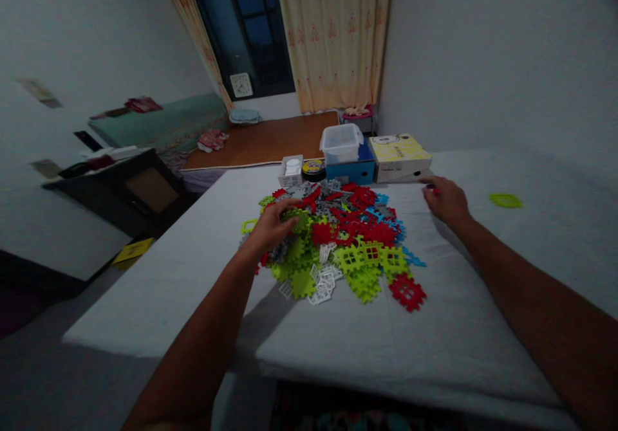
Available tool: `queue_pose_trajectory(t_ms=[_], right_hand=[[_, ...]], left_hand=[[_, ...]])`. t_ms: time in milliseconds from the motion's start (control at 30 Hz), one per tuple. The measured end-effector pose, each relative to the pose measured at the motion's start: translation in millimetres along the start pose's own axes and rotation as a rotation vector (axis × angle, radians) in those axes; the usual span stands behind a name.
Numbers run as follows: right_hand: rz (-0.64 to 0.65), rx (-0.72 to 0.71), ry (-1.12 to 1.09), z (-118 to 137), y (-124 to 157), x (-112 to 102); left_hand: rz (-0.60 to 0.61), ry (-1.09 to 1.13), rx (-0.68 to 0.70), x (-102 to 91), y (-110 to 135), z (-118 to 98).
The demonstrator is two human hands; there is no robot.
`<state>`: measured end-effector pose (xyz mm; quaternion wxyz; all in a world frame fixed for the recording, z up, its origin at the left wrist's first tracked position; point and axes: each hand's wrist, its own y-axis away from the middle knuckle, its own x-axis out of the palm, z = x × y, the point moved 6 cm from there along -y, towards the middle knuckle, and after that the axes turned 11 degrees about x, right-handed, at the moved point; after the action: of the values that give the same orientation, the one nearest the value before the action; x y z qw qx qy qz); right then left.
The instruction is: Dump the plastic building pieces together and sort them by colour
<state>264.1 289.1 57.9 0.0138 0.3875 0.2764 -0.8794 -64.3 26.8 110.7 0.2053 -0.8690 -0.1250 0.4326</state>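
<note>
A heap of flat plastic interlocking building pieces (355,231) in red, lime green, grey, blue and white covers the middle of the table. My left hand (273,228) reaches over the heap's left side, thumb and fingers apart, with nothing visible between them. Whether its fingertips touch the pieces is unclear. Right of the heap, my right hand (447,201) is above the cloth with its fingers bent and the index finger pointing left. A bit of a red piece (436,190) shows at its fingers; most of it is hidden. One lime green piece (505,200) lies apart at the far right.
Behind the heap stand a small white box (291,171), a round black-and-yellow tin (313,170), a clear plastic tub (340,144) on a blue box (350,172), and a yellow-and-white box (400,158). White cloth (386,347) covers the table; its front edge is near me.
</note>
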Motion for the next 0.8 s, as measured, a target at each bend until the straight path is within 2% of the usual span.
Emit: queue_pose_trajectory(t_ms=[67, 133, 167, 233, 300, 400, 500, 667, 800], right_hand=[[0.212, -0.216, -0.151, 64, 27, 9], [0.477, -0.524, -0.223, 129, 70, 20], [0.593, -0.655, -0.227, 154, 92, 25], [0.748, -0.811, -0.173, 182, 125, 32], [0.809, -0.845, -0.107, 187, 137, 34], [0.809, -0.78, -0.032, 178, 131, 33], [0.737, -0.726, 0.089, 177, 126, 34], [0.544, -0.712, 0.401, 192, 145, 47], [0.501, -0.705, 0.436, 198, 149, 47]], left_hand=[[-0.098, 0.05, -0.011, 10.1, 0, 7], [-0.176, 0.074, -0.022, 23.2, 4, 9], [-0.198, 0.075, -0.021, 29.4, 7, 9], [-0.222, 0.065, -0.008, 37.3, 14, 4], [-0.242, 0.052, 0.009, 37.3, 20, -1], [-0.264, 0.051, 0.012, 30.2, 25, -3], [-0.268, 0.055, 0.004, 27.0, 25, -1], [-0.222, 0.077, 0.0, 35.7, 25, -4], [-0.217, 0.094, 0.044, 37.4, 27, -10]])
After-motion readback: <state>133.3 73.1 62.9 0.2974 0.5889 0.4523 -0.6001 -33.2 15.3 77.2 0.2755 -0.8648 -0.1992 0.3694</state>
